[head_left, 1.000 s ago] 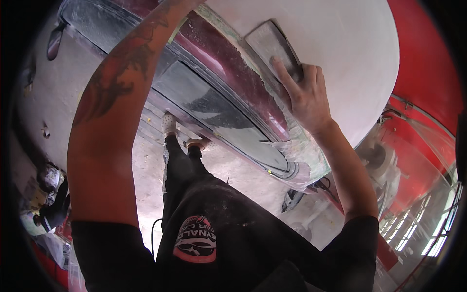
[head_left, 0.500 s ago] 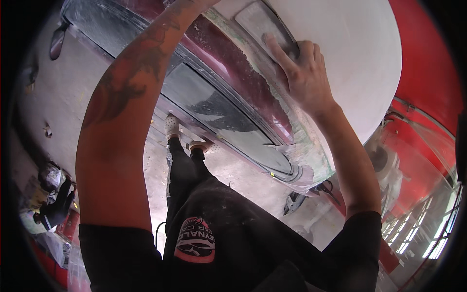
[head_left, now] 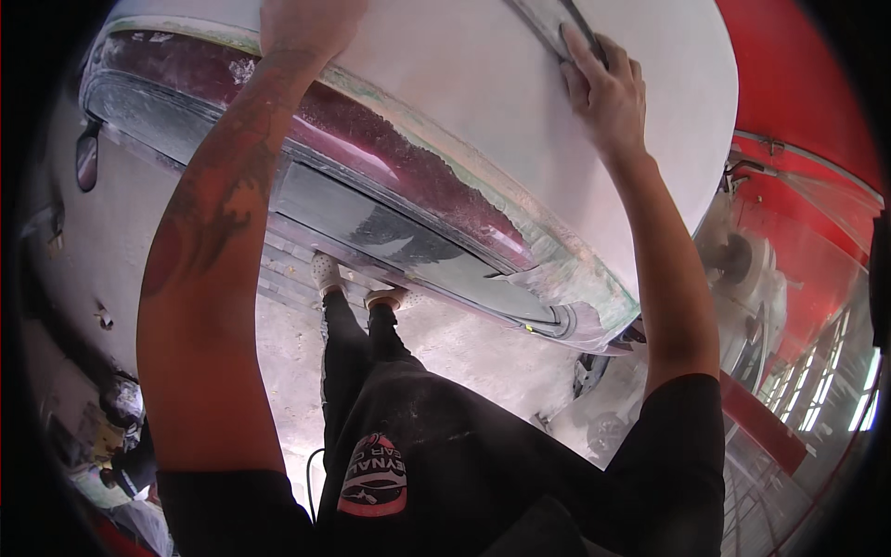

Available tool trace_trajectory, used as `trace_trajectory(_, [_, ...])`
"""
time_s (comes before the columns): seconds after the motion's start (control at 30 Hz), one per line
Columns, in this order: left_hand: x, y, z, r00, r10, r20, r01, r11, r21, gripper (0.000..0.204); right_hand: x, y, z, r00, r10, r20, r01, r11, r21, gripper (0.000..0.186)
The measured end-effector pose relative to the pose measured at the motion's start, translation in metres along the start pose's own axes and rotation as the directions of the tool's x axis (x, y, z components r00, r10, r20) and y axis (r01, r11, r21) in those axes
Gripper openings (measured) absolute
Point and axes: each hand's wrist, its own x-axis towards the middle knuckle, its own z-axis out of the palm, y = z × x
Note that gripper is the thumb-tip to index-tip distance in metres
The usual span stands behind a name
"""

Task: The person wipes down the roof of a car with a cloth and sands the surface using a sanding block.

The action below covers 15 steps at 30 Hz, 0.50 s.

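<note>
My right hand (head_left: 608, 97) grips a flat, dark-edged grey sanding block (head_left: 557, 32) against the broad white primed panel (head_left: 464, 93) of a car, near the top of the view. My left hand (head_left: 306, 28) is on or just over the same panel at upper left; its fingers are cut off or hidden at the frame's edge. Below the panel runs a scuffed maroon strip (head_left: 399, 176) with a ragged edge of pale green and pink filler (head_left: 594, 288), then dark side windows (head_left: 343, 204).
A side mirror (head_left: 88, 158) sits at far left. My shoes (head_left: 325, 274) are on the dusty floor (head_left: 473, 371) beside the car. At right stand a red panel or vehicle (head_left: 807, 223), plastic sheeting (head_left: 821, 186) and bright windows (head_left: 807, 381). Dark clutter (head_left: 125, 464) lies at lower left.
My right hand and the block have moved up across the white panel, away from the filler edge. My left hand has shifted left in the picture, and the view has shifted over the car.
</note>
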Motion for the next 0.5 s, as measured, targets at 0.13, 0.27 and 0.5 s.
trace_trajectory(0.13, [-0.005, 0.009, -0.001, 1.0, 0.008, 0.007, -0.008, 0.999, -0.035, 0.04, 0.046, 0.012, 0.004, 0.926, 0.361, 0.113, -0.364, 0.931, 0.01, 0.046])
trace_trajectory(0.27, [-0.009, -0.03, 0.005, 0.999, -0.003, 0.038, 0.002, 0.999, 0.032, 0.043, -0.111, -0.046, -0.008, 0.994, 0.098, -0.038, -0.092, 0.986, 0.136, 0.05])
trace_trajectory(0.5, [-0.001, -0.01, 0.011, 0.998, 0.038, 0.053, -0.038, 0.999, -0.003, 0.044, -0.017, 0.069, 0.002, 0.972, 0.207, -0.111, -0.21, 0.978, -0.014, 0.039])
